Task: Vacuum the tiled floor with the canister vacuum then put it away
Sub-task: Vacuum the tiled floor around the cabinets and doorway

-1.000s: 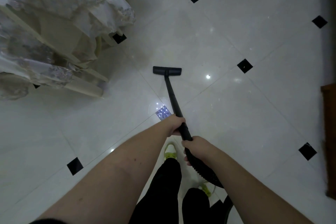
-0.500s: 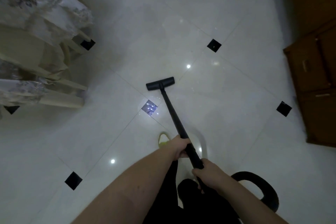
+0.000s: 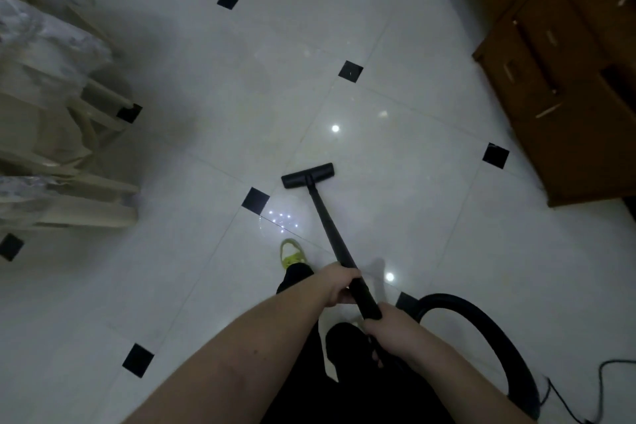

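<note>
Your left hand [image 3: 339, 286] is wrapped around the wand [image 3: 330, 231], higher up it; your right hand [image 3: 390, 329] is closed around its lower end, nearer your body. Both bare forearms reach forward, the left extended further

Dim view, glare spots on floor [image 3: 378, 45], blurred edges.
</note>
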A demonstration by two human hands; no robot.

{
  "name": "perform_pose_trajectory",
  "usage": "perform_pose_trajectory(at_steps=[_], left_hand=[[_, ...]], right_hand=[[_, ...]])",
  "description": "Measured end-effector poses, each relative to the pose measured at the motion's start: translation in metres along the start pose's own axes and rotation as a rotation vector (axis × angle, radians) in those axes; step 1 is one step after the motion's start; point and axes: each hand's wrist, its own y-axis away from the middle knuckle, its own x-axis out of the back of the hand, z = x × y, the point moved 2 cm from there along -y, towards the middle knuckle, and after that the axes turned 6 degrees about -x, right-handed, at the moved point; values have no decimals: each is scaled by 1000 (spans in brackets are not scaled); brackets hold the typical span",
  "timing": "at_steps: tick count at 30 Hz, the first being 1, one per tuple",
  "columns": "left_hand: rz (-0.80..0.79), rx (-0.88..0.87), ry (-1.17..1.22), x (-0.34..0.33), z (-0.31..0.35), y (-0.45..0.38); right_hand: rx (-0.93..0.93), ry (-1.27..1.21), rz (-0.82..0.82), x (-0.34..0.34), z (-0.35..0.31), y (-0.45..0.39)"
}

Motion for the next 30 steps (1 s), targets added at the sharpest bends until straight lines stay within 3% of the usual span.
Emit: perform_pose_trajectory(at_steps=[15,22,30], left_hand=[[-84,33,-277,-116,-53,19],[-71,39,-395,-123,-24,-1],[-77,25,-473,-104,42,-33]], right_hand=[[36,-259,-22,30,116,43],[-34,-403,-18,43,108,18],[-32,-531,68,57,51,-11]])
